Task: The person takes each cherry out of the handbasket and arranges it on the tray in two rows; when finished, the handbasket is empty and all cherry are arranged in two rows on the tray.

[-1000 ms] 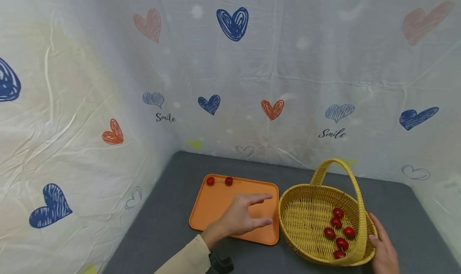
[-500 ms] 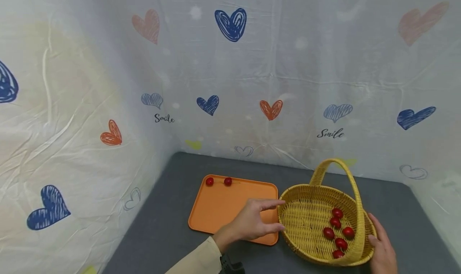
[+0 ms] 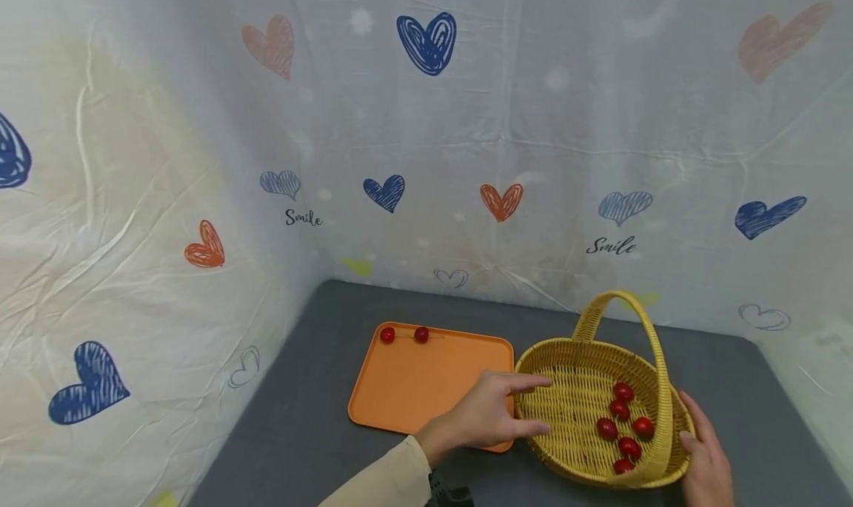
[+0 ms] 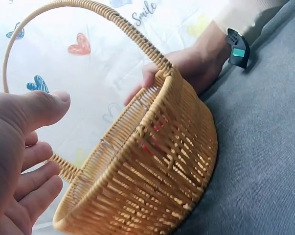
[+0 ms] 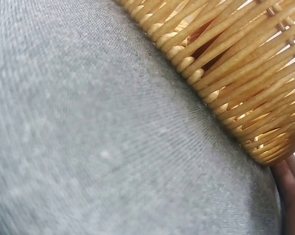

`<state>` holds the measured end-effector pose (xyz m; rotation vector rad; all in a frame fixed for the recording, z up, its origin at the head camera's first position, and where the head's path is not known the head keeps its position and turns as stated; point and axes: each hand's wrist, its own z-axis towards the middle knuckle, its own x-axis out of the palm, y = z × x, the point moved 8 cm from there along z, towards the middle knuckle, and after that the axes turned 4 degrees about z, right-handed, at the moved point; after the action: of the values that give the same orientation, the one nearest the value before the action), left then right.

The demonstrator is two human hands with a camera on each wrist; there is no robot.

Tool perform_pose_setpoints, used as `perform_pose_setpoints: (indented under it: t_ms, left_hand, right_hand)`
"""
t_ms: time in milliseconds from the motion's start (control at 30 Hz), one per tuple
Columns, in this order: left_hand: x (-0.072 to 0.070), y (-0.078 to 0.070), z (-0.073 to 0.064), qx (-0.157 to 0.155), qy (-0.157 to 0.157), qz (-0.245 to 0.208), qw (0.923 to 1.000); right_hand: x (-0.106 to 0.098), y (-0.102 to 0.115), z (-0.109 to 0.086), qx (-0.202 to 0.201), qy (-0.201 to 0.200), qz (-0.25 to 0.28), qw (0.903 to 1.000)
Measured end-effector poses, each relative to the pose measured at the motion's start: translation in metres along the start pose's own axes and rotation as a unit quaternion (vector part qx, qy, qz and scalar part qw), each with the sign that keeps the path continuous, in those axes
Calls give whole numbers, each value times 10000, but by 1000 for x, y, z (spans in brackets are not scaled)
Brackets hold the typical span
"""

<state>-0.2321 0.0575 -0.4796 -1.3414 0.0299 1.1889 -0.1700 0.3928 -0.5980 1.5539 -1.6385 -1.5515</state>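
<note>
The yellow wicker basket (image 3: 566,388) stands on the table with several red cherries (image 3: 629,446) inside it, towards its right half. My left hand (image 3: 489,409) hovers at the basket's left rim, thumb and fingers spread well apart and nothing between them. In the left wrist view, that hand (image 4: 20,156) is beside the basket's rim and handle (image 4: 123,24). At the opposite end, my right hand (image 3: 708,455) holds the basket's right rim, its thumb on the edge. The right wrist view shows mostly the basket's woven side (image 5: 235,73), with part of the hand at the lower right.
An orange tray (image 3: 400,388) lies left of the basket, close to it. Two cherries (image 3: 421,334) with stems lie along its far edge. Grey cloth covers the table (image 3: 300,418). A pale curtain (image 3: 426,122) printed with hearts hangs behind and to the left.
My left hand has moved right, from above the tray to the basket's left rim, its fingers still spread. The right hand stays at the basket's right rim.
</note>
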Motion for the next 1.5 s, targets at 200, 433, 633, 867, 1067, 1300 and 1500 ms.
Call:
perform_pose_setpoints:
  t_ms: [200, 433, 633, 867, 1067, 1300, 1500]
  left_hand:
    - [17, -1, 17, -234, 451, 70, 9987]
    - [42, -2, 40, -168, 1008, 384, 9940]
    - [69, -7, 56, -288, 1389, 779, 9868]
    - [94, -7, 72, -515, 1515, 1482, 9759]
    - [109, 0, 83, -891, 1361, 1747, 9711]
    - [124, 7, 93, -1202, 1275, 2037, 9632]
    - [131, 4, 100, -710, 1154, 2844, 9491]
  right_hand:
    - [2, 0, 0, -94, 87, 81, 9999]
    - [1, -1, 0, -349, 70, 75, 9993]
    - [1, -1, 0, -332, 47, 28, 9994]
    - [2, 0, 0, -277, 180, 86, 9994]
    - [1, 1, 1, -198, 127, 153, 9996]
    - [0, -1, 2, -22, 116, 210, 9997]
    - [0, -3, 1, -3, 101, 220, 9997]
